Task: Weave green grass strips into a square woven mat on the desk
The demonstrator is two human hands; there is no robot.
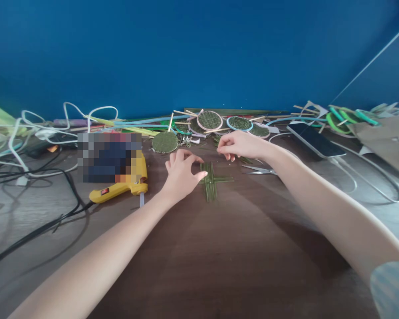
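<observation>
A small cross-shaped weave of green leaf strips [210, 188] lies flat on the dark wooden table. At its left edge rests my left hand [183, 173], thumb and forefinger apart and touching the strips. My right hand [241, 145] is raised above and to the right of the weave, its fingers curled together. Whatever those fingertips may hold is too small to make out. Below the right wrist lies a pair of scissors [260, 170], partly covered by the forearm. Loose leaf strips [251, 160] lie behind the scissors.
A yellow glue gun [118, 189] with a black cable lies at left. Along the blue wall sit several round woven leaf fans [209, 120], one rimless fan [165, 142] nearer. At right are a phone [315, 139] with a white cable and brown paper [382, 137]. White cords tangle at far left.
</observation>
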